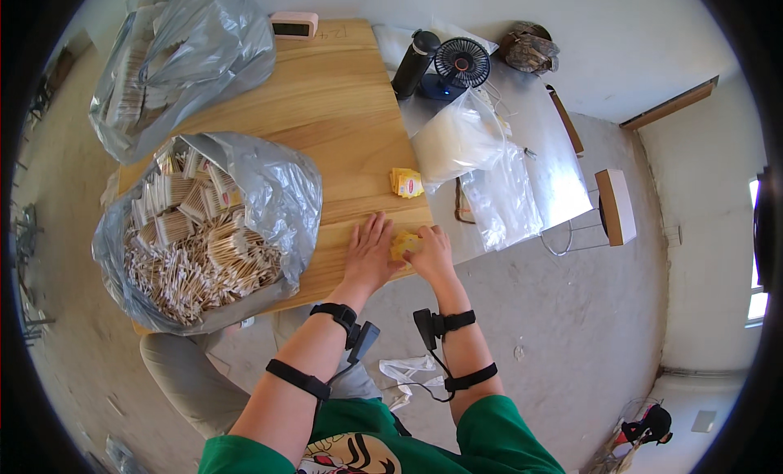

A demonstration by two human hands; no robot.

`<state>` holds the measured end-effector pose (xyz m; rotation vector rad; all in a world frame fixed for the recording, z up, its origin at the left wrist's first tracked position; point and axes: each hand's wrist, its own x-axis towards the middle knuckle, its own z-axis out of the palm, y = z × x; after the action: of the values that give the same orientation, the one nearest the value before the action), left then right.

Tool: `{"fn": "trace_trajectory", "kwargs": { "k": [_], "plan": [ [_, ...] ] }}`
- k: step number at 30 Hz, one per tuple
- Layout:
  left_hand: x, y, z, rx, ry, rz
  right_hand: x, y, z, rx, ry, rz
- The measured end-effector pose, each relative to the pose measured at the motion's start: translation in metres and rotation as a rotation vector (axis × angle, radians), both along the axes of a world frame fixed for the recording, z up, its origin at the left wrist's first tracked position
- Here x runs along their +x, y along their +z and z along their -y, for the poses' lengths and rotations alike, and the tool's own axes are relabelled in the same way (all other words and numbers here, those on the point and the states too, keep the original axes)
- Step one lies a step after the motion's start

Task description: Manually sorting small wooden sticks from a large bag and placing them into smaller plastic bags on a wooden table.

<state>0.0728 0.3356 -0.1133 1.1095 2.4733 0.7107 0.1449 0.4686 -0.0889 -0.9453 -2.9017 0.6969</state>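
My left hand [371,250] lies flat near the front edge of the wooden table [351,99], its fingers stretched out and its thumb side next to a small yellow printed paper piece [402,246]. On the other side of that piece, my right hand [432,254] has its fingers curled in and gripping its edge. Whether it is a single label or a thin stack I cannot tell. A small pile of similar yellow labels [405,182] sits just beyond my hands, at the table's right edge.
To the left, a grey plastic bag [302,189] gapes over many cotton swabs [196,262], some in bundles. Another grey bag [220,42] stands behind it, near a pink clock [294,25]. A metal-topped table [563,180] at right carries clear plastic bags [465,136], a fan [462,63] and a black bottle [415,64].
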Motion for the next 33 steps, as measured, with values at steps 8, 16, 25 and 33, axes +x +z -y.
{"fn": "trace_trajectory", "kwargs": {
  "k": [8,16,25,33],
  "plan": [
    [0.000,0.000,0.001,0.032,0.018,0.000,-0.004,-0.002,0.009,-0.074,-0.070,0.012],
    [0.000,0.003,0.001,0.000,0.006,0.012,-0.005,0.000,0.009,-0.077,-0.087,0.084],
    [0.001,0.004,-0.001,0.027,0.029,0.026,0.000,-0.003,0.009,-0.033,-0.031,0.007],
    [0.000,0.003,0.000,0.013,0.023,0.020,-0.002,-0.001,0.009,-0.103,-0.056,0.070]
  ]
}}
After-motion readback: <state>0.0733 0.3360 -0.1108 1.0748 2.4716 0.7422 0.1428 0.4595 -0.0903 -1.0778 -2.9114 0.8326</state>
